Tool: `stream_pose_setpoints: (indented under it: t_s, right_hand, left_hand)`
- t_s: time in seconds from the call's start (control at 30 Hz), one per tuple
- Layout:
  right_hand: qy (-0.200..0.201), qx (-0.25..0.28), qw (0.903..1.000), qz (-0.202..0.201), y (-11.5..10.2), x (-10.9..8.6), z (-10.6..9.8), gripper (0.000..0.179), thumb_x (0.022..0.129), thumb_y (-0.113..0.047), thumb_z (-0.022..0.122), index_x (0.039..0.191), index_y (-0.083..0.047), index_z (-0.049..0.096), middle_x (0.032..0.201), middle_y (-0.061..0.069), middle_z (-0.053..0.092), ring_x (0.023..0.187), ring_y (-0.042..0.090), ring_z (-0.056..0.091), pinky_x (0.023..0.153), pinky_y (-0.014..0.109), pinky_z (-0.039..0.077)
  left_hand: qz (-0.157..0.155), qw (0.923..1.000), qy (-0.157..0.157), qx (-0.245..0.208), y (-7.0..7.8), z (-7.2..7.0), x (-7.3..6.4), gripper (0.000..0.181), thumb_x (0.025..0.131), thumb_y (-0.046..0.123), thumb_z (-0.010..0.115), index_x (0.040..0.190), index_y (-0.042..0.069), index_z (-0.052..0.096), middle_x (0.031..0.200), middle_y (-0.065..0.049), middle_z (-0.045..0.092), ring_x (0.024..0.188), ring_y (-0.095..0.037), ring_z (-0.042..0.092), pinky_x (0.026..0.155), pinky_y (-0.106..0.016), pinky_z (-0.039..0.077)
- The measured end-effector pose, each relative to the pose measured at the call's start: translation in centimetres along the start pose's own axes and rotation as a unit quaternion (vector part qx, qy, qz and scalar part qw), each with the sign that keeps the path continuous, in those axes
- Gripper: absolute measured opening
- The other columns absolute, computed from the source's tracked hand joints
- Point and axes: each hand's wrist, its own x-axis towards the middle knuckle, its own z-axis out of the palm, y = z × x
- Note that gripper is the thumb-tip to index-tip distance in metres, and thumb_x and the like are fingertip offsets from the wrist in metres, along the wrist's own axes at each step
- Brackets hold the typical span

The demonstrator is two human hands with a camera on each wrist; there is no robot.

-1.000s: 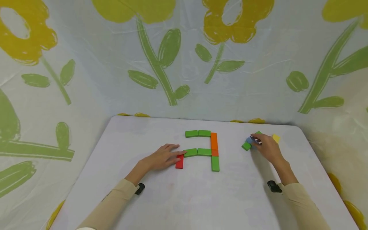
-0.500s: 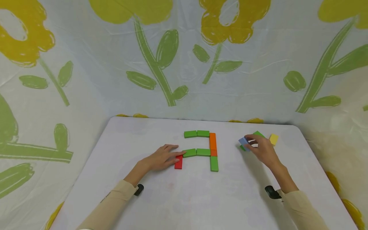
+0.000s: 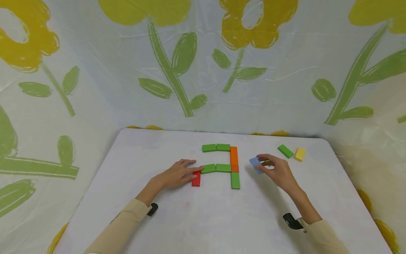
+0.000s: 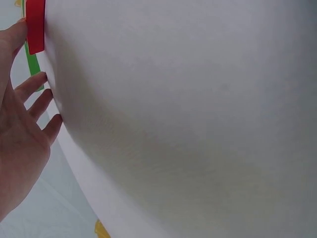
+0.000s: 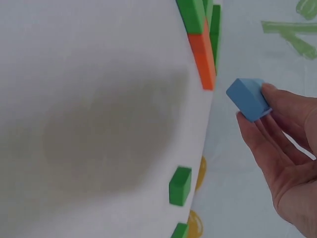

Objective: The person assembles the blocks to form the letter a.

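My right hand (image 3: 279, 173) pinches a blue block (image 3: 255, 165) between thumb and fingers, held above the table to the right of a block outline. In the right wrist view the blue block (image 5: 247, 99) stands tilted at the fingertips. My left hand (image 3: 177, 174) rests at the outline's left side, its thumb at a red block (image 3: 196, 179) and its index fingertip at the end of a green block (image 3: 208, 169). The outline also has an upper row of two green blocks (image 3: 223, 147), an orange block (image 3: 233, 155), a smaller orange piece (image 3: 234, 168) and a lower green block (image 3: 235, 180).
Loose on the right lie a green block (image 3: 286, 151) and a yellow block (image 3: 299, 154). Another green block is partly hidden behind my right hand. A flower-printed cloth (image 3: 279, 88) stands behind the white table (image 3: 203, 218).
My right hand has lifted the blue block from the loose pile and carried it left towards the outline. The left hand has stayed in place.
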Motion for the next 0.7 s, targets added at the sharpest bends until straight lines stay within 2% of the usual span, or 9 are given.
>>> stream_pose_setpoints:
  t_s: [0.1, 0.2, 0.4, 0.7]
  right_hand:
    - [-0.008, 0.018, 0.9998, 0.008, -0.6, -0.3, 0.8, 0.039, 0.087, -0.005, 0.082, 0.124, 0.0, 0.07, 0.114, 0.017, 0.074, 0.094, 0.034, 0.074, 0.078, 0.046, 0.061]
    - [-0.014, 0.034, 0.9993, 0.013, -1.1, -0.5, 1.6, 0.039, 0.087, -0.006, 0.082, 0.124, 0.0, 0.07, 0.114, 0.016, 0.074, 0.093, 0.034, 0.075, 0.077, 0.036, 0.062]
    - [-0.043, 0.09, 0.9946, 0.029, -2.1, -1.0, 3.2, 0.041, 0.089, -0.011, 0.081, 0.127, -0.001, 0.069, 0.116, 0.014, 0.073, 0.097, 0.031, 0.074, 0.079, 0.022, 0.058]
    - [-0.083, 0.142, 0.9861, 0.024, -3.9, -1.1, 5.5, 0.041, 0.088, -0.013, 0.082, 0.126, -0.003, 0.07, 0.117, 0.011, 0.073, 0.097, 0.028, 0.074, 0.084, 0.027, 0.058]
  left_hand:
    - [0.001, 1.0, -0.001, -0.002, -0.1, 0.1, 0.0, 0.051, 0.108, 0.035, 0.052, 0.158, 0.029, 0.044, 0.162, -0.015, 0.035, 0.146, -0.042, 0.031, 0.117, -0.06, 0.03]
    - [0.004, 1.0, -0.001, 0.001, -0.2, 0.1, 0.0, 0.051, 0.108, 0.035, 0.052, 0.158, 0.029, 0.043, 0.162, -0.015, 0.035, 0.146, -0.041, 0.031, 0.117, -0.06, 0.03]
    - [-0.002, 1.0, -0.006, 0.007, -0.2, 0.1, -0.2, 0.051, 0.109, 0.036, 0.051, 0.158, 0.03, 0.043, 0.162, -0.015, 0.035, 0.146, -0.041, 0.031, 0.117, -0.059, 0.03]
    - [0.0, 1.0, -0.002, 0.005, -0.3, 0.2, 0.0, 0.051, 0.109, 0.036, 0.05, 0.158, 0.031, 0.042, 0.162, -0.014, 0.034, 0.147, -0.04, 0.031, 0.118, -0.059, 0.029]
